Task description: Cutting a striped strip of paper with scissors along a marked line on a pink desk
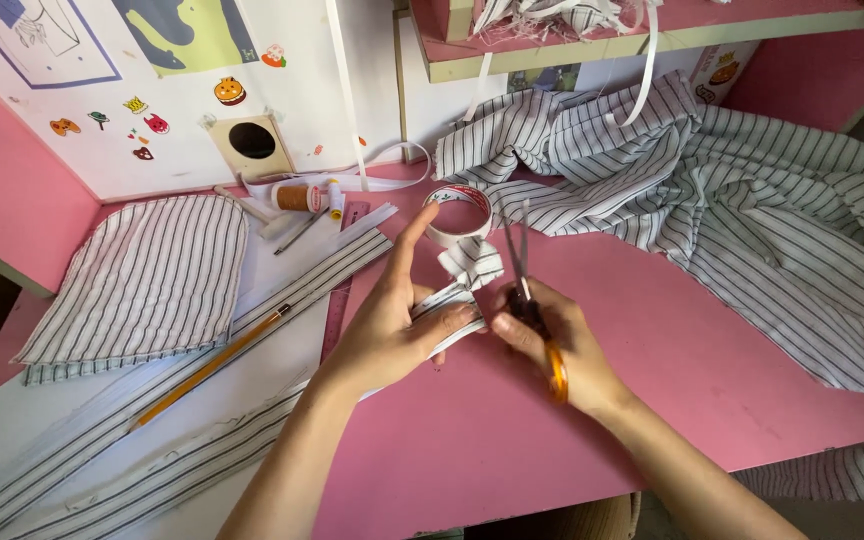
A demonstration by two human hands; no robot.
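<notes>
Nearest, the right hand (552, 345) is closed around orange-handled scissors (527, 290), blades pointing away up the pink tabletop (652, 380). Just to its left, the left hand (392, 330) pinches a striped fabric strip (457, 295), whose free end rises beside the blades. Beyond lies a tape roll (458, 213), then the striped cloth (752, 200).
</notes>
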